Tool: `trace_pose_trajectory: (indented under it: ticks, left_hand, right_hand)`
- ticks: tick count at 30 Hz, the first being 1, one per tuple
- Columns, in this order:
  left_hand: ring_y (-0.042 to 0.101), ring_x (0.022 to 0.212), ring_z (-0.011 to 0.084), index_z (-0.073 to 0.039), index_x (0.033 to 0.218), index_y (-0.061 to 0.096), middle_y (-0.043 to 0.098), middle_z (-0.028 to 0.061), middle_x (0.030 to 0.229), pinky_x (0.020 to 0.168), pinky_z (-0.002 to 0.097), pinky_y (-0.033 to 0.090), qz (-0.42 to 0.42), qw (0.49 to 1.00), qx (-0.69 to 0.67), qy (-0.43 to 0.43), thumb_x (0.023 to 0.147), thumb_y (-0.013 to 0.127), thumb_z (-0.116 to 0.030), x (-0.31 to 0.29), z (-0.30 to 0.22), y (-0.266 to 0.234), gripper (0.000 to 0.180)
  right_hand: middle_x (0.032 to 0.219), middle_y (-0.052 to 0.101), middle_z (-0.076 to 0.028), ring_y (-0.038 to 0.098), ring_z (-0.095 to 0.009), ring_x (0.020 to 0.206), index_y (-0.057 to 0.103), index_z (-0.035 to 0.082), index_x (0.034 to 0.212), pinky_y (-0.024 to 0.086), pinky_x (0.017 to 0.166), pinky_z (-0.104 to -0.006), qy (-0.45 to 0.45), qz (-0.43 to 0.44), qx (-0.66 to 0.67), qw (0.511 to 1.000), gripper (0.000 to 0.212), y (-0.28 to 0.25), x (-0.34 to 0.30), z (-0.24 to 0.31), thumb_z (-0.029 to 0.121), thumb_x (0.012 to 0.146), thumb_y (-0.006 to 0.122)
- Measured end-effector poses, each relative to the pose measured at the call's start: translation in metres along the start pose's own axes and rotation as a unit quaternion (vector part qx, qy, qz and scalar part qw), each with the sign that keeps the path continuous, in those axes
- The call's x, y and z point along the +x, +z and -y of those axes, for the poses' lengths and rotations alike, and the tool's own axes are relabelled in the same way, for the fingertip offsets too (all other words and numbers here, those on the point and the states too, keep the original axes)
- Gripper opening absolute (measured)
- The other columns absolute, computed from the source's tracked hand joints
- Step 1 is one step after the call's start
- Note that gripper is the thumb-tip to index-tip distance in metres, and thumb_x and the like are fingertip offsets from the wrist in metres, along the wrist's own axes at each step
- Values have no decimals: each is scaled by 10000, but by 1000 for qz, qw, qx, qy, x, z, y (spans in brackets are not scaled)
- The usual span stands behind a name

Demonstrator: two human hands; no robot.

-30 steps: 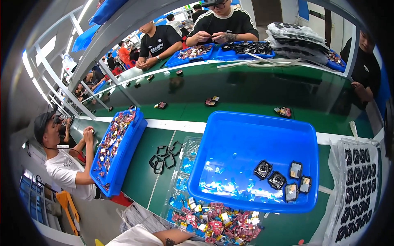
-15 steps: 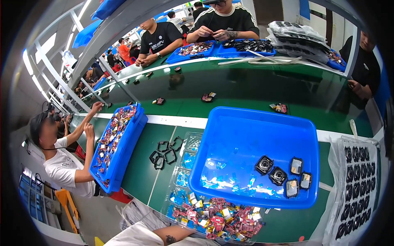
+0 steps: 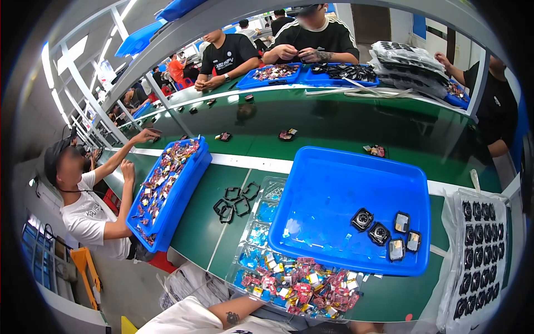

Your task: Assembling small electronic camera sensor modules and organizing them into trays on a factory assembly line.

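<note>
Own hands: neither shows. Only one bare forearm (image 3: 236, 314) enters at the lower edge, on the left side, lying nearly flat and pointing right. Its hand end passes out of sight at the near rim of the clear tray, so I cannot tell whether the fingers are spread, closed or pinching. Right hand: nothing visible.

Left to right, taken from that forearm:
- Far to the left, a co-worker reaches over a long blue bin (image 3: 179, 205) of mixed red and yellow parts. These hands are not the wearer's.
- Ahead and slightly left, a few black frames (image 3: 233, 201) lie loose on the green bench (image 3: 200, 239).
- Directly ahead and just to the right, the clear tray (image 3: 248, 232). Its long axis runs away from the body. The pile of small coloured parts (image 3: 303, 286) fills its near end, nearest thing to the forearm.
- Ahead and right, a large blue bin (image 3: 334, 195) rests over the tray's far part. A few small black components (image 3: 379, 234) sit near its right front corner, well apart from the forearm.
- Far right, a bagged tray of black parts (image 3: 483, 250).

Judgement: the pile lies on the visible arm's side, so the left is nearer.
</note>
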State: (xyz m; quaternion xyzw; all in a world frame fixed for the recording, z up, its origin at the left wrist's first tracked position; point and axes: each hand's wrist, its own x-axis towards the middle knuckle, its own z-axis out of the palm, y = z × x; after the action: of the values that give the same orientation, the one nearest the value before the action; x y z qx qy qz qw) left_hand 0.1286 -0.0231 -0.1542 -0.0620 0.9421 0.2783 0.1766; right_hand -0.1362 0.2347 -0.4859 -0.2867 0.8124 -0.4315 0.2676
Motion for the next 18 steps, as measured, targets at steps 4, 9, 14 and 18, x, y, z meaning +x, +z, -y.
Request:
trace_pose_trajectory:
  ticks: [4,9,14,18]
  left_hand:
    - [621,914,332,-68,1055,547,625,175,972,787,452,483,-40,998,30,32,938,381,-232,28,-11,4,261]
    - [620,917,333,-66,1060,551,625,177,977,790,453,482,-25,990,50,133,934,392,-232,94,-35,-16,263]
    - [618,921,334,-63,1065,556,626,179,983,794,455,480,4,973,49,227,930,402,-232,115,-30,6,266]
    - [597,968,353,-39,1155,574,615,200,1079,846,424,466,187,955,60,221,904,464,-207,101,-63,5,321]
  right_hand:
    - [907,640,-129,590,-248,834,626,61,941,466,747,-420,-28,-18,-65,997,281,-17,-23,4,296,799,570]
    - [915,641,-132,588,-249,846,630,62,936,462,752,-423,24,-73,-145,986,279,-44,-132,5,294,792,573]
    - [692,629,-66,582,-126,523,617,33,854,481,492,-266,367,148,-19,918,195,-162,-221,203,215,786,621]
    - [692,590,-81,583,-139,611,547,-46,893,490,572,-267,89,165,400,897,186,-211,-251,322,138,926,545]
